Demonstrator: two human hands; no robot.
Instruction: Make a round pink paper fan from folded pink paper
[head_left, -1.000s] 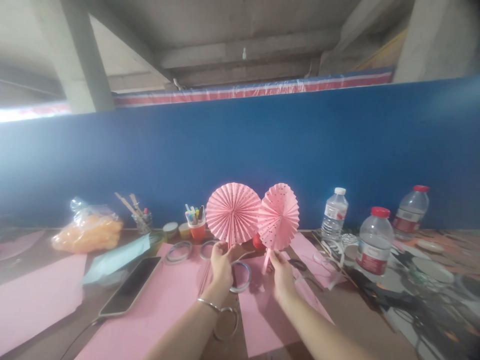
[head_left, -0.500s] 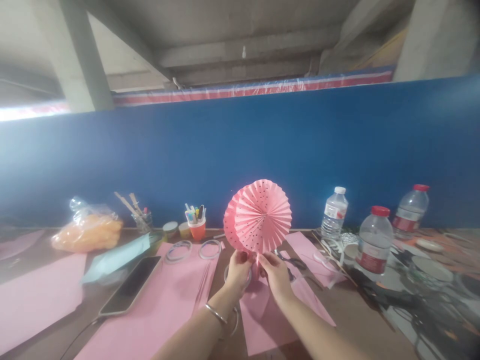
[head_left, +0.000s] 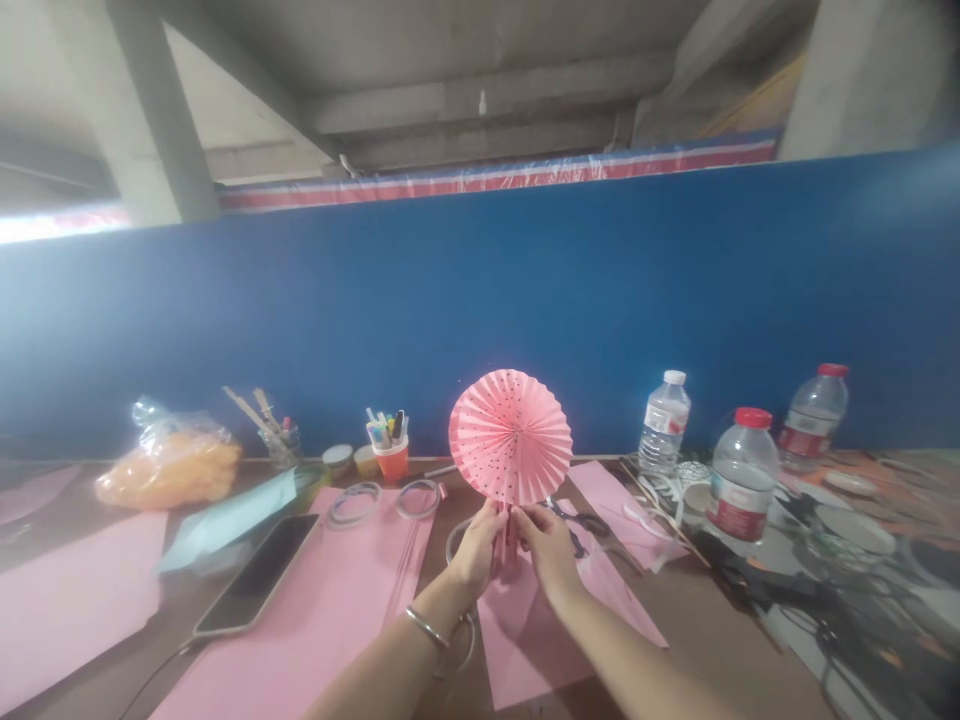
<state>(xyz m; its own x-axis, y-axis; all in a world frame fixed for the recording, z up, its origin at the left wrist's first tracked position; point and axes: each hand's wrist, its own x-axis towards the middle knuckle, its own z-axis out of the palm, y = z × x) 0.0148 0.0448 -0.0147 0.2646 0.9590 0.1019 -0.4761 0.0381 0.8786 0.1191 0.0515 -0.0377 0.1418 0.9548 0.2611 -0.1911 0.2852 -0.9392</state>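
A round pleated pink paper fan (head_left: pixel 511 436), dotted with small dark marks, stands upright above the table in front of me. Both hands pinch its handle just under the disc. My left hand (head_left: pixel 477 548), with a silver bangle on the wrist, is closed on the left side of the handle. My right hand (head_left: pixel 546 548) is closed on the right side. The handle's lower end shows between the hands over a pink sheet (head_left: pixel 540 670). Dark-handled scissors (head_left: pixel 589 522) lie behind my right hand.
To the left are a phone (head_left: pixel 259 575), a large pink sheet (head_left: pixel 300 620), tape rolls (head_left: pixel 354 504), a pen cup (head_left: pixel 391 460) and a bag of orange material (head_left: pixel 172 470). Bottles (head_left: pixel 744 475) and clutter stand at right. A blue partition (head_left: pixel 337 310) rises behind the table.
The fan's two discs, offset before, now overlap as one circle. The fan has turned slightly and shifted a little left and down. Both hands still hold its handle.
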